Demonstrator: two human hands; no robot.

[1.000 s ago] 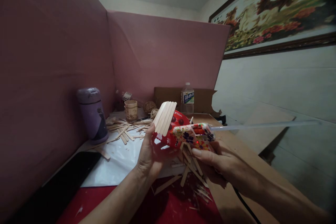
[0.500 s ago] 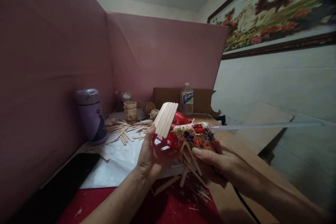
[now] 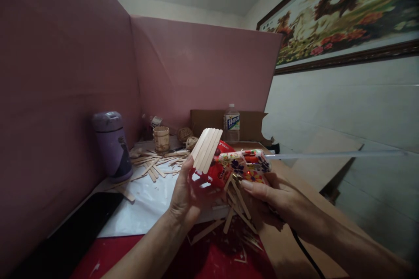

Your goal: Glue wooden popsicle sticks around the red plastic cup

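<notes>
My left hand point(image 3: 188, 192) holds up a flat panel of popsicle sticks point(image 3: 207, 148) joined side by side, tilted up and to the right. My right hand point(image 3: 271, 200) grips a flower-patterned hot glue gun point(image 3: 244, 163) with a long clear glue stick point(image 3: 330, 155) jutting out to the right. The gun's nozzle points left and sits against the lower edge of the stick panel. A red snack bag point(image 3: 218, 174) lies just behind and below the panel.
Loose popsicle sticks point(image 3: 153, 163) litter the white sheet point(image 3: 147, 205) and the red table point(image 3: 212, 257). A purple flask point(image 3: 111, 146), a small wooden cup point(image 3: 161, 138), twine balls point(image 3: 185, 134), a water bottle point(image 3: 231, 123) and a cardboard box point(image 3: 252, 124) stand behind. A black phone point(image 3: 78, 231) lies left. Pink boards wall the left and back.
The glue gun has shifted slightly left and up toward the stick panel. My left hand keeps the panel almost still.
</notes>
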